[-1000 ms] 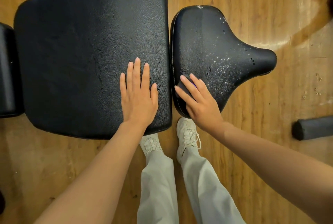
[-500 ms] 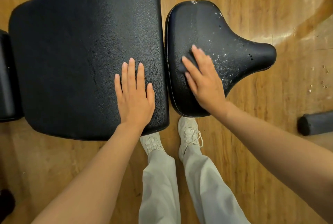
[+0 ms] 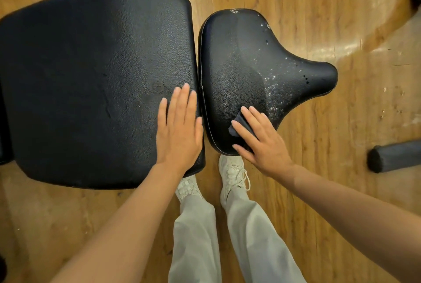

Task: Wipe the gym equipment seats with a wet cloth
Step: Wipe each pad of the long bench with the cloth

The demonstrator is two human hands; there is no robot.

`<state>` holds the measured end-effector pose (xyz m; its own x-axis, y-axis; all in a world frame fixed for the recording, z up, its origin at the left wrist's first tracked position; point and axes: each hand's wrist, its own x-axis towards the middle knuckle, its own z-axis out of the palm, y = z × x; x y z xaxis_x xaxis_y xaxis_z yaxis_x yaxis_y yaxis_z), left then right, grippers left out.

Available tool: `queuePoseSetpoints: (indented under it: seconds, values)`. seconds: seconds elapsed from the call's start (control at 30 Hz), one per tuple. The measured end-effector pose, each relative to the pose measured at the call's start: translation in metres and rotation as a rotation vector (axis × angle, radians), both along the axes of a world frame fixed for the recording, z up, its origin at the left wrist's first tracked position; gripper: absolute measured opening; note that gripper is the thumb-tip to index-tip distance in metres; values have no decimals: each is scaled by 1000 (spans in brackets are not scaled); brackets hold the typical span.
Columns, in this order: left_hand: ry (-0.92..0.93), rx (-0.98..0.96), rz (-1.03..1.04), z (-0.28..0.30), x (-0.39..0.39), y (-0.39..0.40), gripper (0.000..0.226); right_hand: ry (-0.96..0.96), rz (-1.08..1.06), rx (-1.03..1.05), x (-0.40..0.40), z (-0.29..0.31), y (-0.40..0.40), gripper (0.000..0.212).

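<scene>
Since half a second ago the right hand has come back from the middle of the small seat to its near edge, and the left hand has shifted a little closer to the gap between the two pads.

Now the right hand lies flat with straight fingers and presses a dark cloth on the near part of the small seat; only a small piece of the cloth shows between the fingers. This grip is a flat press, not a closed fist. The left hand is also flat, fingers straight, and rests on the right edge of the large pad; it holds nothing.

My judgement: the wiping of the small seat is about half done. Its left part looks darker and smooth, as if already wiped, while white specks remain on the right part and toward the narrow nose. The large pad looks matt with some faint marks, and I cannot tell if it was wiped.

Most of the cloth is hidden under the palm, so its size and wetness are not clear. The left end of the large pad is cut off by the frame, and a black roller on the wooden floor is partly out of view.
</scene>
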<state>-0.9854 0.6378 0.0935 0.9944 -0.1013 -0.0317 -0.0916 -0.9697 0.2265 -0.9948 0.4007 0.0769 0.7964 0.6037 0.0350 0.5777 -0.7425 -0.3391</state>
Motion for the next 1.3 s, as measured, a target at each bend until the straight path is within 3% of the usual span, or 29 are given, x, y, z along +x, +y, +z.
queuePoseSetpoints:
  seconds: [0.17,0.37,0.5,0.7,0.83,1.0,1.17,1.3]
  values:
    - [-44,-39,-134,-2,9,-28,51,-72,48,-8,41,6,6,42]
    - [13,-83,-160,-5,14,-28,54,-94,-182,17,142,6,36,42]
    - [22,-119,-145,-4,21,-24,59,-32,-234,34,143,6,40,44]
    - [48,-94,-161,-3,24,-22,59,58,9,-51,71,19,12,47]
    - [48,-58,-181,-1,27,-20,60,74,87,-126,90,21,6,49]
    - [75,-56,-195,1,30,-18,61,32,-141,-49,164,16,44,45]
    - [101,-100,-193,4,36,-14,65,211,-426,-14,236,18,82,41]
    - [147,-119,-197,7,44,-11,74,165,-354,28,220,16,72,41]
